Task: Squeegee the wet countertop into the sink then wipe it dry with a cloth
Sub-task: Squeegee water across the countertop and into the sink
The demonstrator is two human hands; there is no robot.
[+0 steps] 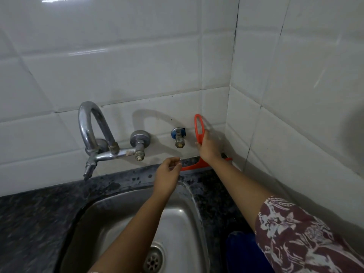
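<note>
An orange squeegee [198,128] stands upright against the tiled back wall, its blade resting on the dark speckled countertop [208,186] behind the sink. My right hand [209,147] grips its looped handle. My left hand [169,175] hovers over the far rim of the steel sink [118,213], fingers loosely curled near the blade's left end, holding nothing. A dark blue cloth [240,251] lies on the counter at the lower right, partly hidden by my patterned sleeve.
A curved chrome tap [92,133] juts from the wall over the sink's left side, with two more wall valves [178,137] to its right. A tiled side wall closes off the right. The sink drain [153,260] sits at the bottom.
</note>
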